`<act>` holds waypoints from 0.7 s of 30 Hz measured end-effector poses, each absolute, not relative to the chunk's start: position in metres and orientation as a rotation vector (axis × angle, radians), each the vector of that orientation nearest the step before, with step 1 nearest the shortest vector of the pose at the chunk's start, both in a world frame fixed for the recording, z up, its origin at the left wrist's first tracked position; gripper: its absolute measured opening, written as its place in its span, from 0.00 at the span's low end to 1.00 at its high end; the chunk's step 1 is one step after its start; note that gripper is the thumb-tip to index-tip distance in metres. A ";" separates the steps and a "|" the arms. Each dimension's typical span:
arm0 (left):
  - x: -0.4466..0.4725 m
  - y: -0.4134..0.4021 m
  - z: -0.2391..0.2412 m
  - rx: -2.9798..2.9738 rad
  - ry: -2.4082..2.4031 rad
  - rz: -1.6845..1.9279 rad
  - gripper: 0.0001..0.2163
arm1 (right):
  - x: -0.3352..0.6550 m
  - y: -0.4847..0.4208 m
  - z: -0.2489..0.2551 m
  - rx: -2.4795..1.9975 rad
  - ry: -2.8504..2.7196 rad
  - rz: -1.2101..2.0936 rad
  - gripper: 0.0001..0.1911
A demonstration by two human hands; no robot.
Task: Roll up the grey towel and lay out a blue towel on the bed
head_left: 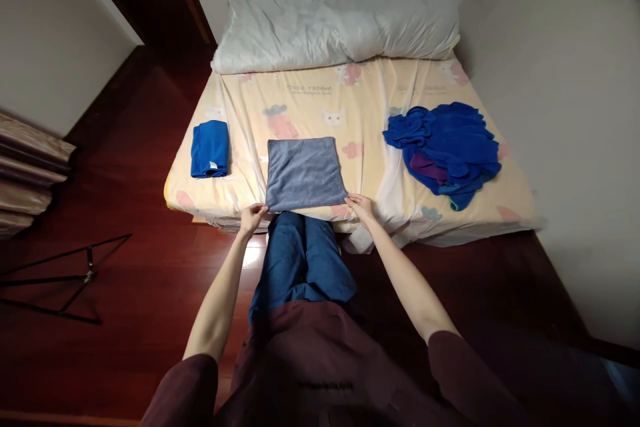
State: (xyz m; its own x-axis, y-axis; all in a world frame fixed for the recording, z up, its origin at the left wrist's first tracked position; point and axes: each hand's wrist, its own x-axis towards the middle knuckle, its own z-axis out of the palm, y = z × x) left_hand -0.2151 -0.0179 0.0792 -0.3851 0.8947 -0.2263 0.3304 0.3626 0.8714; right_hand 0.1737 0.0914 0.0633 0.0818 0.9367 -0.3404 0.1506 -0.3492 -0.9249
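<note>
At the near edge of the bed [350, 97], the left hand [251, 217] and right hand [361, 206] each pinch a near corner of the flat gray towel [305, 172]; judging by this, folding it over comes next

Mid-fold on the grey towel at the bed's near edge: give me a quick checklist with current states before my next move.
1. Left hand on the near left corner of the grey towel: ok, fingers at the corner; actual pinch cannot tell.
2. Right hand on the near right corner: ok, same caveat.
3. Towel lies flat and square on the sheet: ok, no visible wrinkles.
4. Space beyond the towel is bare sheet: ok.
5. Folded blue towel apart on the left: ok, not touching.
6. Unfolded blue pile apart on the right: ok.
</note>
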 end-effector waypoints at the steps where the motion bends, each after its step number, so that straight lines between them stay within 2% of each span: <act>1: -0.216 -0.018 0.081 1.071 1.893 0.993 0.20 | 0.176 0.090 0.066 -1.629 -1.104 1.361 0.17; 6: -0.218 -0.029 0.092 1.149 1.897 0.985 0.14 | 0.193 0.078 0.079 -1.662 -1.138 1.453 0.15; 11: -0.218 -0.041 0.096 1.189 1.937 0.929 0.12 | 0.204 0.069 0.091 -1.669 -1.199 1.540 0.17; 21: -0.224 -0.022 0.109 1.198 1.777 0.729 0.25 | 0.205 0.086 0.104 -1.734 -1.302 1.716 0.17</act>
State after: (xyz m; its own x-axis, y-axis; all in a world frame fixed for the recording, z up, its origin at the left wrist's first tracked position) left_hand -0.2243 -0.0224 0.1086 -0.1800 0.9286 -0.3246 0.4334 0.3711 0.8213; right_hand 0.2048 0.0859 0.1041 -0.1711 0.7978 -0.5781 0.3419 -0.5023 -0.7943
